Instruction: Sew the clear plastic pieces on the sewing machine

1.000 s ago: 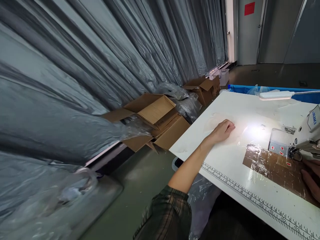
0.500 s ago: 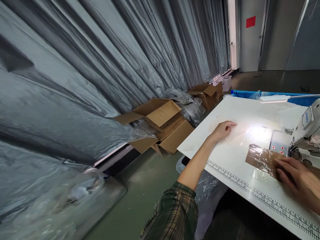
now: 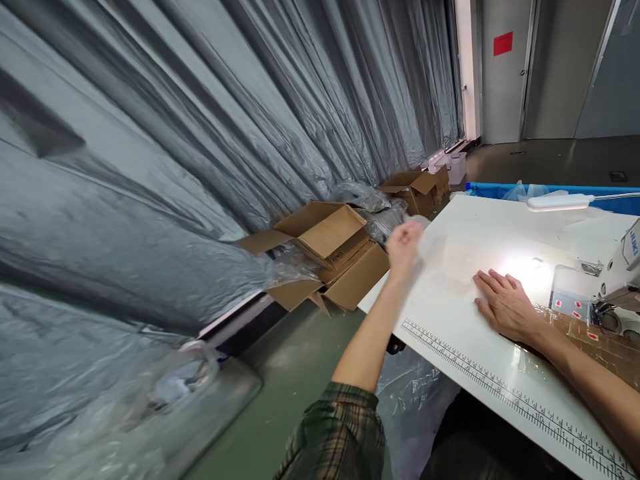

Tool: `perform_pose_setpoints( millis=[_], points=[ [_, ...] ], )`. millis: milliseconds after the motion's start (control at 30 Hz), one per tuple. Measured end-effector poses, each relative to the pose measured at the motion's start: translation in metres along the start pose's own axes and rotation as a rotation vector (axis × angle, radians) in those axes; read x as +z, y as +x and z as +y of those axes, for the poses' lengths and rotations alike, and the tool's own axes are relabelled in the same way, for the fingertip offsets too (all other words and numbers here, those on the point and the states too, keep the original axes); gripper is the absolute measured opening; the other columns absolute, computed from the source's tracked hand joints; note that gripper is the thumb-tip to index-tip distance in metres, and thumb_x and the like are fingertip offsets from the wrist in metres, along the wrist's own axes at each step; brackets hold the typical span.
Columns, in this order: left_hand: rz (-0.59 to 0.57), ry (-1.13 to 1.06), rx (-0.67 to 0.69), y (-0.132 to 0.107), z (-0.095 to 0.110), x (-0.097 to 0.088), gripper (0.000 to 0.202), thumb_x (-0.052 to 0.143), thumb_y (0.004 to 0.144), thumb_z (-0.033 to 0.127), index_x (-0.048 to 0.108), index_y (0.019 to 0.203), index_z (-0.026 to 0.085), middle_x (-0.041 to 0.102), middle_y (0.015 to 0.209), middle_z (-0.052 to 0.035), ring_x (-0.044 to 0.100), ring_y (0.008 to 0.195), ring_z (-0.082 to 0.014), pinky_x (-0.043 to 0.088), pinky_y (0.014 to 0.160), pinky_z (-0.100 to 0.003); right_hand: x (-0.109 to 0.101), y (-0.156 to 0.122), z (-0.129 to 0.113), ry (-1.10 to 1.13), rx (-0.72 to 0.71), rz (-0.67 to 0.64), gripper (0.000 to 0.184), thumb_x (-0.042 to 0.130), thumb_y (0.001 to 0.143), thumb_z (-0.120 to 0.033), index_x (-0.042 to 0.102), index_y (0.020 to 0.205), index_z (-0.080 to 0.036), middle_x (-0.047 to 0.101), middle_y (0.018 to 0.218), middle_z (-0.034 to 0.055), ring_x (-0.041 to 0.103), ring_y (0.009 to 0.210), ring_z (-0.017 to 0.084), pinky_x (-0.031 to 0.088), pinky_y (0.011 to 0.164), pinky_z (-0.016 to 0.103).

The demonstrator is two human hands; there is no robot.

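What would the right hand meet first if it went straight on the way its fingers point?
Probably the left hand, across the white tabletop, near its edge. The left hand is blurred and its height is unclear, so the right hand might pass beneath or just beside it.

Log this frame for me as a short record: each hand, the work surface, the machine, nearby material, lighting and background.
Left hand: at the table's left edge, fingers curled, blurred; whether it holds anything is unclear
Right hand: palm down on the table, fingers extended
Work surface: flat white table, black ruler scale along its near edge
Machine: white metal sewing machine, partly out of frame
Nearby material: glossy brown flat sheet, partly behind the right forearm
Lighting: white bar-shaped lamp
Background: silver-grey pleated curtain, open brown cardboard box
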State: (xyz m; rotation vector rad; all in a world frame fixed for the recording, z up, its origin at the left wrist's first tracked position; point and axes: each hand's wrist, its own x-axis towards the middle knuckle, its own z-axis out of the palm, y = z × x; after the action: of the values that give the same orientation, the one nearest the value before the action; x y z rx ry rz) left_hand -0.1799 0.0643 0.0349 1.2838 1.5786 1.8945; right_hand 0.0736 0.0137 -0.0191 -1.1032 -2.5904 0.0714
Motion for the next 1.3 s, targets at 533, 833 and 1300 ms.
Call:
perform_pose_setpoints(
  millis=[533, 833, 1300],
  points=[
    [-0.827, -0.092, -0.229, -0.115, 0.098, -0.012, 0.048, 0.08, 0.076, 0.035, 0.06, 0.114, 0.016, 0.071, 0.083, -0.0022, 0.064, 0.058, -0.0099, 0.047, 0.045, -0.016, -0.045, -0.046, -0.009, 0.658, -0.113, 0.248, 0.104, 0.066, 0.087, -0.05, -0.001, 0.163, -0.027, 0.03, 0.161, 0.0176, 0.036, 0.144, 0.035, 0.047, 0.106, 0.061],
    [-1.277, -0.284, -0.452, -0.134, 0.106, 0.062, 0.032, 0.076, 0.077, 0.023, 0.064, 0.106, 0.015, 0.067, 0.091, -0.0037, 0.069, 0.078, -0.014, 0.058, 0.062, -0.023, -0.109, -0.13, 0.004, 1.397, 0.491, -0.496, 0.068, 0.08, 0.076, -0.05, 0.06, 0.132, -0.016, 0.067, 0.076, 0.0006, 0.065, 0.071, 0.015, 0.054, 0.069, 0.029],
    [-0.959, -0.366, -0.69, -0.151, 0.048, 0.126, 0.028, 0.081, 0.078, 0.034, 0.064, 0.086, 0.013, 0.074, 0.083, -0.0063, 0.072, 0.068, -0.0139, 0.062, 0.072, -0.032, -0.109, -0.143, 0.053, 1.152, 1.019, 0.1, 0.047, 0.086, 0.063, -0.048, 0.068, 0.096, -0.019, 0.069, 0.07, 0.0019, 0.067, 0.063, 0.016, 0.054, 0.055, 0.025]
  ],
)
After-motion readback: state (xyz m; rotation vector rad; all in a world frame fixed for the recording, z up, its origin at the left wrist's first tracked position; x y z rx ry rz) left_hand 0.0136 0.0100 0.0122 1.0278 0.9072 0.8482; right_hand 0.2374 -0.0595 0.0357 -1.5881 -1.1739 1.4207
